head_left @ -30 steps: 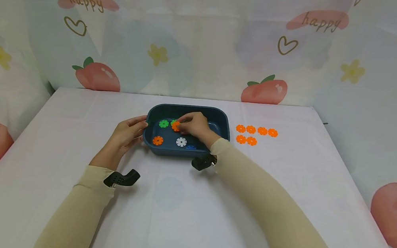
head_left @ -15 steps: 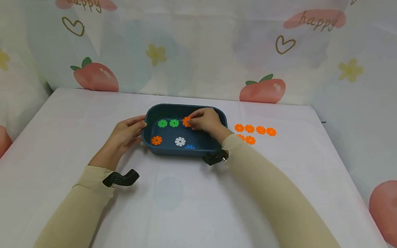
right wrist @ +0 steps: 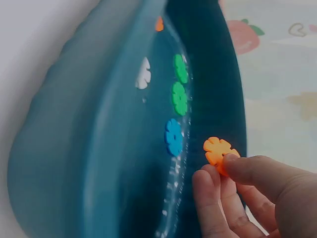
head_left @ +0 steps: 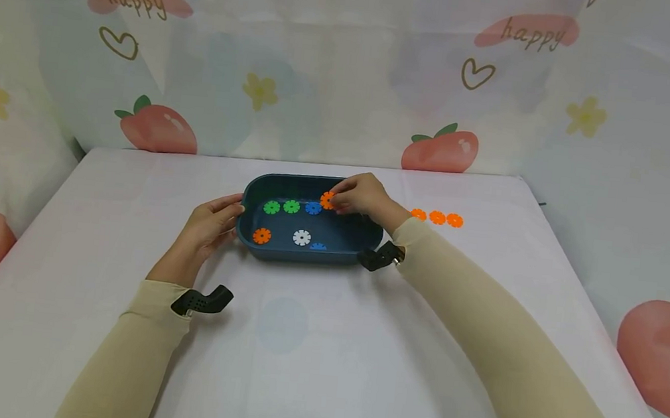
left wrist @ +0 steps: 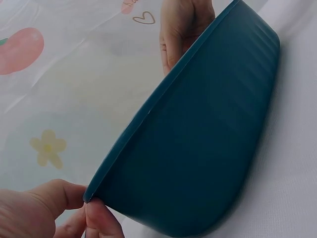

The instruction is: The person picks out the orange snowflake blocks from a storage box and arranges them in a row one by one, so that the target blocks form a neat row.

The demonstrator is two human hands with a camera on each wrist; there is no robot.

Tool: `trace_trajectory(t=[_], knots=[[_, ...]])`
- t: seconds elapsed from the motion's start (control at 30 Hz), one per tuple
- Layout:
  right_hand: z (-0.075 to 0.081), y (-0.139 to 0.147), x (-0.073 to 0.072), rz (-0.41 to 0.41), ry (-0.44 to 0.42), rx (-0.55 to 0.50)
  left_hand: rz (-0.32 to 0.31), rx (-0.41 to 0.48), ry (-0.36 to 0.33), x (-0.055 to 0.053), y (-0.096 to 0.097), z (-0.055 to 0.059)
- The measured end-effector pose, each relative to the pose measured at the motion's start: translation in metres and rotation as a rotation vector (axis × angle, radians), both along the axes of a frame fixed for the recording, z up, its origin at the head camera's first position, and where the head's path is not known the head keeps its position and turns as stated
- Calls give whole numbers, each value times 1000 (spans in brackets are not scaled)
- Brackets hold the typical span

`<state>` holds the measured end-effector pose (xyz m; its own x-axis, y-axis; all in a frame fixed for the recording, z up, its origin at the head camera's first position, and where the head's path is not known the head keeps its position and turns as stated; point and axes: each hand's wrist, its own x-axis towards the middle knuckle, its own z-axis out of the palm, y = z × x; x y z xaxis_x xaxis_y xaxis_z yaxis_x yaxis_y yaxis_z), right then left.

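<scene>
A dark blue-green basin stands on the table, its left rim pinched between the thumb and fingers of my left hand. Over the basin's back right part, my right hand pinches an orange flower-shaped plastic disc between thumb and fingers. Inside, two green discs and a blue disc lie in a row toward the back. Nearer the front are an orange disc, a white disc and another blue disc, partly hidden by the front wall.
On the white table, loose orange discs lie in a row right of the basin; my right forearm covers part of that area. A printed cloth with fruit and hearts hangs behind the table.
My right hand has moved right and slightly back with the orange disc, rising toward the basin's rim. The back blue disc now shows. My left hand keeps its hold on the rim.
</scene>
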<state>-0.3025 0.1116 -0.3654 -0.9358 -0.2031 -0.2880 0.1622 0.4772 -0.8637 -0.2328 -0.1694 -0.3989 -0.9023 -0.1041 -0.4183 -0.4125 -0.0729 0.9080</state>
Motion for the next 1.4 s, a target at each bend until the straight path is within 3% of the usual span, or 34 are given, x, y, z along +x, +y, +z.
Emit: trace_trajectory(t=[0.5,0.77,1.4], knots=[[11,33,5,21,-13,6,10,-19,-11,0,2,-4],[18,52,15,21,-9,3,14,-24,-1,0,4,-5],[20,81,29,4,-16,65,28,-16,10,0,2,-3]])
